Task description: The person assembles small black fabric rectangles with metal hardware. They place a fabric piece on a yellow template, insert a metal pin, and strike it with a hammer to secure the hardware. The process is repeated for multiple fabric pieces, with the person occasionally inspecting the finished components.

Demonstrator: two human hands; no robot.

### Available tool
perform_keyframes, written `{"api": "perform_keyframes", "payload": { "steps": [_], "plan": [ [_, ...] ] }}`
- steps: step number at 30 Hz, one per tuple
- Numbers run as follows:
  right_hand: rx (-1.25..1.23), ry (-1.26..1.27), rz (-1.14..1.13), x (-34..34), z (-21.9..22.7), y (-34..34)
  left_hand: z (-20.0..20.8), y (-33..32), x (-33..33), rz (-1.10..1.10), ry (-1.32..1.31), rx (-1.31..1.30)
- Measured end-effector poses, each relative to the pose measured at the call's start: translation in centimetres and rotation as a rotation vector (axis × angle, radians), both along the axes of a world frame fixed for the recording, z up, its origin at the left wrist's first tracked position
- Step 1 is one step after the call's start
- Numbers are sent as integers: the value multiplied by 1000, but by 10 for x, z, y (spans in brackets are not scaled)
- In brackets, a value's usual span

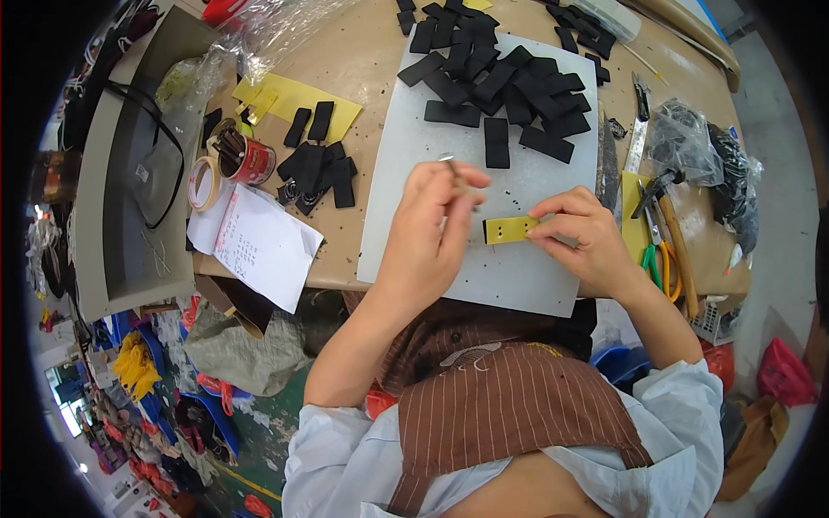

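Observation:
My right hand [589, 235] pinches the right end of a small yellow strip with dark holes in it [509, 229], held low over the white board [406, 250]. A black edge shows at the strip's left end. Just to its left, my left hand [429, 226] is closed around a short slim tool with a shiny metal end [446, 158]; the fingers hide most of it, so its kind is unclear. Beyond both hands, a pile of black rectangular fabric pieces [496, 82] covers the far part of the board. One black piece [496, 142] lies at the pile's near edge.
At left are a notepad [263, 246], a tape roll [205, 184], a red tin of tools [256, 161], a yellow sheet [319, 102] and more black pieces [343, 181]. Scissors [661, 259], a hammer [678, 250] and plastic-wrapped bundles [691, 142] lie at right.

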State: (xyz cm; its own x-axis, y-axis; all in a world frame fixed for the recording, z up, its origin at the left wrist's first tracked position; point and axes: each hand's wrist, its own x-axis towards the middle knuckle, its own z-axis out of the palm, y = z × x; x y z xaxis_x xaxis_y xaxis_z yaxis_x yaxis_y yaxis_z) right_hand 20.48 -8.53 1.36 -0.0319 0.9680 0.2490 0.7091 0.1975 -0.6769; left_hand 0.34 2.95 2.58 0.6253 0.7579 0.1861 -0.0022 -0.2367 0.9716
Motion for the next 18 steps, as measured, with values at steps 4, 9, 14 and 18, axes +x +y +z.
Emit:
{"api": "perform_keyframes", "payload": {
  "steps": [4, 9, 14, 18],
  "plan": [
    [-7, -30, -5, -1, 3, -1, -1, -7, 17, -188, 5, -92],
    [25, -215, -41, 0, 12, -16, -28, -11, 28, -142, 97, 225],
    [-37, -360, -709, 74, -6, -83, -28, -15, 27, -82, 80, 254],
    [-284, -613, -890, 141, -35, -137, -26, -15, 28, -100, 63, 201]
  ]
}}
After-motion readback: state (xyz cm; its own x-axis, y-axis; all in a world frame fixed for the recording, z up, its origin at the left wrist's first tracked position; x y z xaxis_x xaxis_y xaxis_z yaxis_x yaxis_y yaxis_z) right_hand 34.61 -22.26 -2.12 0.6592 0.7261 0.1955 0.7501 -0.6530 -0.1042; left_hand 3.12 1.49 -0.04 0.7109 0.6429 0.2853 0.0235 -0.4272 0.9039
